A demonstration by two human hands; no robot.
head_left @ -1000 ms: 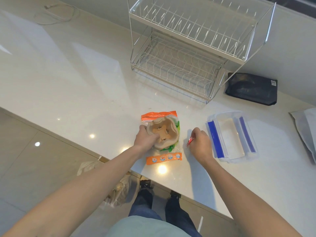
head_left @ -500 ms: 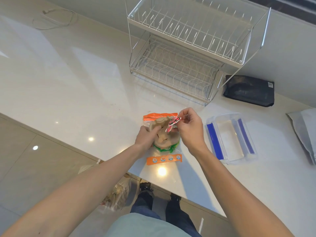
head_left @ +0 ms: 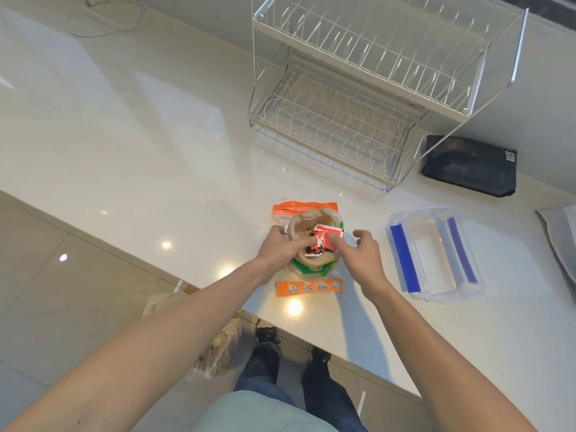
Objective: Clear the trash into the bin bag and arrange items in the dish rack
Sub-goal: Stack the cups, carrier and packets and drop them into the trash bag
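Note:
A crumpled brown cardboard cup tray (head_left: 299, 227) lies on an orange and green plastic packet (head_left: 308, 286) near the counter's front edge. My left hand (head_left: 280, 247) grips the tray's near left side. A red sachet (head_left: 322, 241) sits in the tray's hollow. My right hand (head_left: 361, 260) is just right of it, fingers spread, with one fingertip touching the sachet. The two-tier wire dish rack (head_left: 343, 126) stands at the back with nothing in it. A clear bin bag (head_left: 218, 347) with some trash hangs below the counter edge, by my legs.
A clear plastic container with blue clips (head_left: 436, 254) lies right of my right hand. A black pouch (head_left: 467, 169) rests against the wall behind it. A grey bag (head_left: 561, 238) is at the right edge, and a white cable (head_left: 109, 17) lies far left.
My right hand picked the red sachet up from the counter, carried it left over the cardboard tray and set it into the tray. My left hand stayed on the tray.

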